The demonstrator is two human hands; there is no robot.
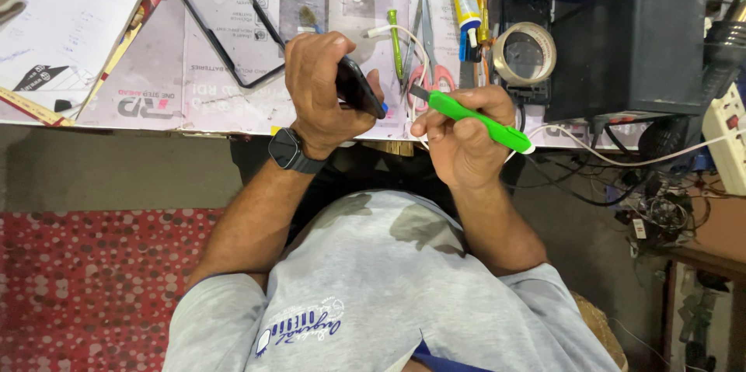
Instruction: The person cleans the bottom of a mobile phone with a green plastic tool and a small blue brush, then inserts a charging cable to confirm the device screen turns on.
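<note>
**Two hands, a phone and a green knife**

The person sits close to the surface [155,77], which is covered with printed sheets. The left hand [320,88] is curled tight around a dark phone [359,86] and holds it up on its edge, just above the front of the surface. A black watch [289,149] sits on that wrist.

The right hand [460,135] is closed around a bright green knife [474,117]. Its small grey blade points at the phone, very near it, but I cannot tell if they touch.

Behind the hands lie red-handled scissors [432,53], a thin green tool [395,42] and a roll of tape [524,52]. A clear phone case with a black rim [230,21] lies flat to the left. A white sheet of paper [66,22] rests at the far left corner. A black box [633,46] stands on the right, and a white cable [622,161] runs along under it. A red dotted mat [93,286] covers the floor beside the person
</note>
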